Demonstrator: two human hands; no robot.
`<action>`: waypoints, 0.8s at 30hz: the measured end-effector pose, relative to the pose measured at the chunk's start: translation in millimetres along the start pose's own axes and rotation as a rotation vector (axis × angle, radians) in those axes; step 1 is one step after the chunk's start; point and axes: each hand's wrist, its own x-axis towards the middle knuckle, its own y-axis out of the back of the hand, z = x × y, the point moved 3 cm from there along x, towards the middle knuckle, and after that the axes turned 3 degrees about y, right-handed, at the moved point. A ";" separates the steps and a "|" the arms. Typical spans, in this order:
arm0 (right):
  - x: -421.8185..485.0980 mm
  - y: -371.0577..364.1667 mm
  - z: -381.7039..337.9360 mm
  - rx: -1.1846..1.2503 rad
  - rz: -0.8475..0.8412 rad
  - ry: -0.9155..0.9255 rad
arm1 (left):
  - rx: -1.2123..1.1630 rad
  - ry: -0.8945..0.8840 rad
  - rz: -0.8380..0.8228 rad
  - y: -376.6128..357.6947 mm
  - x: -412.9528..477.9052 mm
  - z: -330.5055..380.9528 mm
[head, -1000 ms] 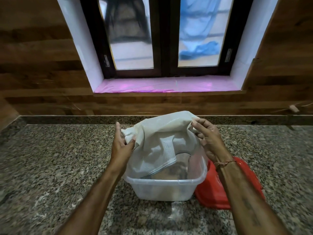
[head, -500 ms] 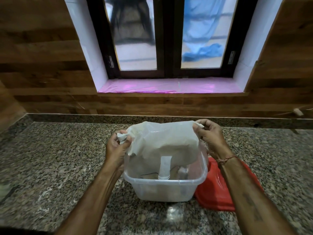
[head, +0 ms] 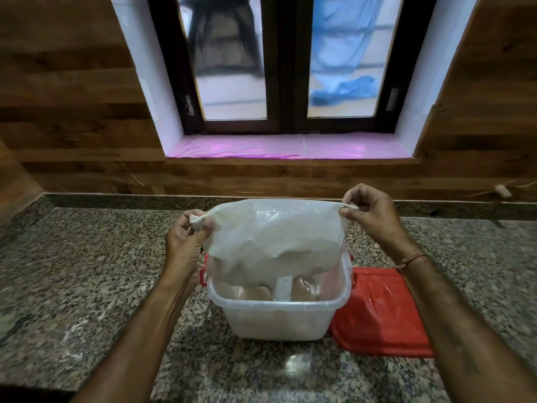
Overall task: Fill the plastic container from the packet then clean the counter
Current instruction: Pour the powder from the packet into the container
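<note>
A white woven packet (head: 273, 237) hangs upside down over the clear plastic container (head: 279, 318) on the granite counter (head: 87, 271). My left hand (head: 186, 242) pinches the packet's left corner and my right hand (head: 369, 210) pinches its right corner, stretching it flat between them. The packet's open mouth dips inside the container, where pale brownish powder (head: 255, 290) lies. The far wall of the container is hidden behind the packet.
A red lid (head: 380, 312) lies flat on the counter, touching the container's right side. A wooden wall and a window with a pink sill (head: 290, 146) run along the back. Pale smears (head: 72, 335) mark the counter at the left.
Both hands have lifted the packet and pulled its corners apart, so it went from crumpled and slumped in the container to stretched flat above it. More powder shows in the container.
</note>
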 end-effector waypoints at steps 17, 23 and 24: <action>-13.9 -25.2 -18.9 -0.426 -0.103 0.010 | -0.013 -0.027 0.006 -8.6 -7.1 0.9; -18.4 -30.7 -31.6 -0.647 0.012 0.173 | 0.182 -0.105 -0.030 4.7 -7.8 3.3; -19.3 -31.6 -32.9 -0.647 0.011 0.186 | 0.237 -0.120 -0.033 7.2 -7.1 3.7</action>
